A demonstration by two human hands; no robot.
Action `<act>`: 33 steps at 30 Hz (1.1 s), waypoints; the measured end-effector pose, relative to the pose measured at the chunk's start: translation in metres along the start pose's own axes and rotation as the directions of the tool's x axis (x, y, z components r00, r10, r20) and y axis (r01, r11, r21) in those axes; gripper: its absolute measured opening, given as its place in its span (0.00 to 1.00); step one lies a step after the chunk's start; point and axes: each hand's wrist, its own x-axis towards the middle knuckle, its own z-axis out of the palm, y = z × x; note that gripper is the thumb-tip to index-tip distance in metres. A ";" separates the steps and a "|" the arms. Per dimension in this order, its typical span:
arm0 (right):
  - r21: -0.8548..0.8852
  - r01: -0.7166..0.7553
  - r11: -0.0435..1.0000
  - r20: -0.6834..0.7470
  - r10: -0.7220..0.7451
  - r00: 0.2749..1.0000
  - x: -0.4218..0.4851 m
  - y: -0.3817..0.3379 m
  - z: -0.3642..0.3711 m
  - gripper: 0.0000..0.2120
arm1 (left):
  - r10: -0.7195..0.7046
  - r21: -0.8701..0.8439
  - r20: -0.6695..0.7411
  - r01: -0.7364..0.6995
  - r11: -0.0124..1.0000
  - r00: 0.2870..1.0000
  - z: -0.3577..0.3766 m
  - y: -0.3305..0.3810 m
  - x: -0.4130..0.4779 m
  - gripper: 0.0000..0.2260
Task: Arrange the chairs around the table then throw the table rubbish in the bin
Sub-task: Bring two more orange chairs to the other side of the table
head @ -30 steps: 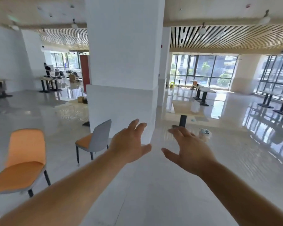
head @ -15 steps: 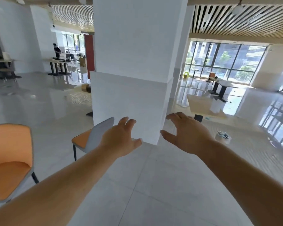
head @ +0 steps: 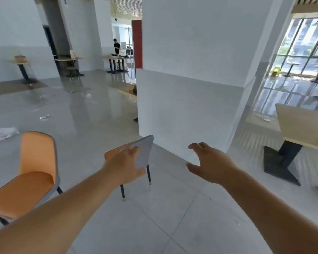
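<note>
The pillar (head: 189, 74) filled the centre of my view, its near corner just behind the grey-backed chair (head: 144, 153) I was reaching for. The floor (head: 154, 217) was glossy tile, and I judged that thin chair legs could skate or screech on it if I dragged rather than lifted. The table (head: 301, 125) stood well apart to my right on a black pedestal base, its top cut off by the frame edge, so I could not tell what rubbish lay on it; no bin was in view. An orange chair (head: 35, 173) stood to my left, apart from the grey one. Swinging the grey chair toward the table would have carried it past the pillar corner, and I judged a knock there the likeliest fault; catching a leg on the table's wide base plate was the next. My left hand (head: 124, 165) hovered at the grey chair's backrest, fingers spread and not yet closed on it; whether they touched it I could not tell. A one-handed pull on the top edge could have tipped the chair. My right hand (head: 210, 164) hung empty in the air beside it, fingers loosely curled apart. Litter (head: 3, 133) lay on the floor at far left, a slip risk only if I stepped that way.
</note>
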 end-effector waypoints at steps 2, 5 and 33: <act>0.025 0.029 0.999 0.011 -0.029 1.000 0.055 0.010 0.010 0.32 | -0.071 -0.023 -0.014 0.071 0.997 0.997 -0.001 -0.012 0.040 0.37; 0.047 0.115 0.992 0.051 -0.118 0.992 0.133 0.010 0.036 0.32 | -0.121 -0.057 -0.017 0.120 0.991 0.993 0.009 -0.031 0.094 0.36; 0.209 0.583 0.785 0.506 -0.597 0.622 0.661 0.032 0.398 0.41 | -0.635 -0.148 0.396 0.728 0.669 0.664 0.279 -0.205 0.488 0.38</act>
